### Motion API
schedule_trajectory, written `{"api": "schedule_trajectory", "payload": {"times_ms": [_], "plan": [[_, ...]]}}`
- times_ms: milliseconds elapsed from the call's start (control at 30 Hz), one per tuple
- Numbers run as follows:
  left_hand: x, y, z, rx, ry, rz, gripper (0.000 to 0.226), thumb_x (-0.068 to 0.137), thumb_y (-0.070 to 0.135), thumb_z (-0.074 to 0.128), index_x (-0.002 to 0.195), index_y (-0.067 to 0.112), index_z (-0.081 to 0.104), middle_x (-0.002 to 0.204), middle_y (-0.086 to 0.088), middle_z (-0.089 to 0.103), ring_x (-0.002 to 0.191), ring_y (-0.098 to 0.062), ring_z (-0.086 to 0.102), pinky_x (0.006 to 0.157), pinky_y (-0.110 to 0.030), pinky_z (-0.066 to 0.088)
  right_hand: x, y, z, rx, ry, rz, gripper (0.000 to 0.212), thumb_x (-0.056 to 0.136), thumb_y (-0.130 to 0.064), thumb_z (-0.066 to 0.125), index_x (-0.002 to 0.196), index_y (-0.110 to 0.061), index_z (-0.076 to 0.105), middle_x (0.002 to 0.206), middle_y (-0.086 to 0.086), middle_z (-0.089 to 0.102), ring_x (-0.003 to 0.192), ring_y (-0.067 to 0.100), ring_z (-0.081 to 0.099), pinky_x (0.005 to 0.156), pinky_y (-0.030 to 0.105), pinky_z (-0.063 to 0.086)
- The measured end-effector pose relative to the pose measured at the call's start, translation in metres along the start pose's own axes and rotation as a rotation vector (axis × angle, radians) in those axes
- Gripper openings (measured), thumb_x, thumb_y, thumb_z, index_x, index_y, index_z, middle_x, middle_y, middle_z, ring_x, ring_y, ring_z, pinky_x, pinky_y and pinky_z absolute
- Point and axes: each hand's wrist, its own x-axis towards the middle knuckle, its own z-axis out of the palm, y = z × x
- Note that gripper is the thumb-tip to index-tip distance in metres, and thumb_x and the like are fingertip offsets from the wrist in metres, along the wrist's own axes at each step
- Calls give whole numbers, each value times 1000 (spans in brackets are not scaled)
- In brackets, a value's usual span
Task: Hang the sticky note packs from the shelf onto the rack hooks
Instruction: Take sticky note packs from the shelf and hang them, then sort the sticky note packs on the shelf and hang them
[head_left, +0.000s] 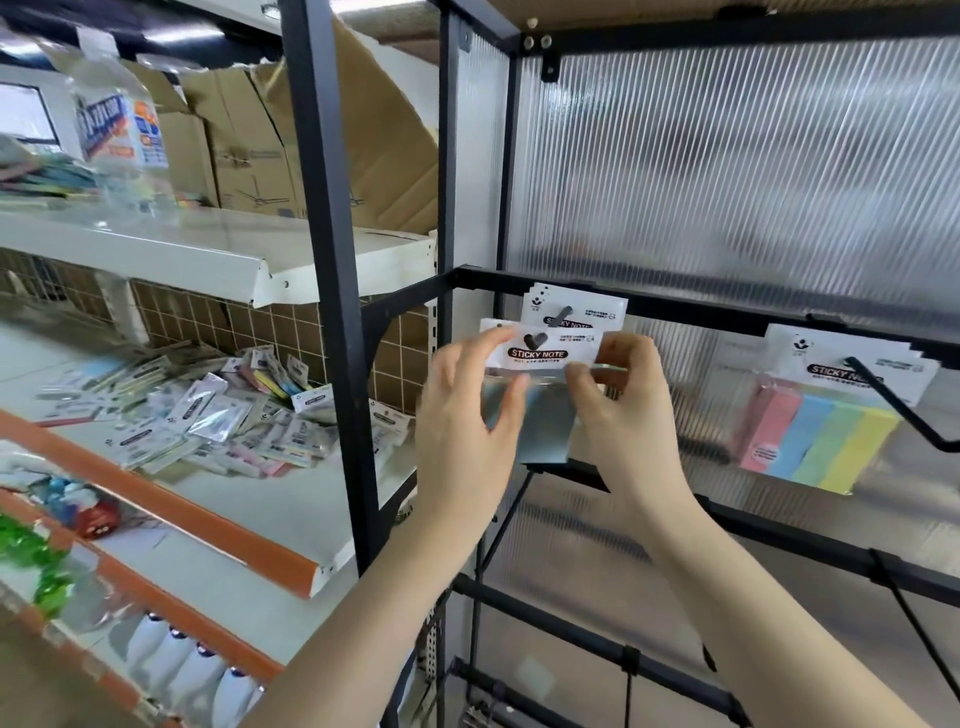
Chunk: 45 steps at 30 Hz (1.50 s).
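Between the left hand (470, 410) and right hand (618, 400), the sticky note pack (545, 353) was pinched at its header card, hole at the hook (535, 340). Light, slippery film (probably floppy) favoured gripping the stiffer card. More packs (208, 410) lay left on the shelf (291, 499).

"STICKY NOTE" is showing in white letters on a black oval on the white header card of the held pack (537, 353); the smaller print beside it is staying too fine to read. The same words are showing on the pack hanging on the hook behind (576, 312), partly covered, and on the header of the coloured packs at the right (852, 371), cut by a hook. The labels on the bottle (122, 130) are blurring beyond reading.
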Motion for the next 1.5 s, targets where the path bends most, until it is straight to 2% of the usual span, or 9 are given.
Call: {"api": "schedule_trajectory", "payload": {"times_ms": [133,200,367,700,867,967,1100,1300,1500], "plan": [[-10,-19,8,118,-73,-63,46,88,13,65,131,7,53,128,-14,53,121,-25,51,100,-38,44,4,21,-1,-71,16,67,23,92,-19,61,108,-24,45,115,0,55,97,2,55,71,15,48],[-11,-27,13,134,-136,-114,45,89,16,64,132,8,54,128,-11,54,122,-25,51,100,-42,46,8,29,0,-92,28,109,26,91,-19,62,107,-25,43,116,3,54,94,4,55,71,20,50],[-10,-40,31,133,-275,-148,45,95,26,57,137,17,47,132,-1,53,124,-16,49,99,-34,44,17,46,3,-126,126,135,26,90,-16,64,104,-17,42,112,7,48,84,5,51,60,5,43],[-8,-45,49,171,-349,-158,57,97,27,51,148,15,28,139,-6,46,125,-20,48,90,-27,41,23,68,0,-214,36,324,25,90,-30,64,95,-15,44,81,-7,51,67,2,49,46,12,37],[-16,-33,42,227,-439,-217,61,97,24,49,150,19,20,145,-8,40,126,-23,47,95,-40,45,15,72,-7,-228,-42,408,25,92,-32,61,93,-13,45,80,-4,52,66,6,48,51,21,33],[-22,-24,35,303,-466,-229,57,98,23,48,149,19,24,142,-7,45,122,-23,52,94,-41,48,6,74,-13,-205,-66,449,23,93,-31,58,91,-12,45,80,1,55,67,13,50,56,27,39],[-31,-10,20,369,-464,-206,41,98,21,45,139,20,44,133,-4,54,110,-21,60,89,-37,51,-11,73,-21,-204,-128,502,16,97,-27,49,95,-12,52,86,8,61,78,24,59,77,41,53],[-52,3,-9,414,-450,-208,27,97,18,49,122,20,59,110,0,64,93,-14,61,75,-24,49,-42,57,-25,-198,-187,349,15,99,-24,45,91,-18,56,84,1,66,73,16,62,57,25,46],[-73,-2,-50,470,-394,-195,23,96,17,50,114,19,65,110,4,68,90,-13,66,78,-29,55,-76,29,-7,-164,-307,118,13,98,-21,47,98,-29,58,81,-16,60,75,6,59,61,13,47]]}}
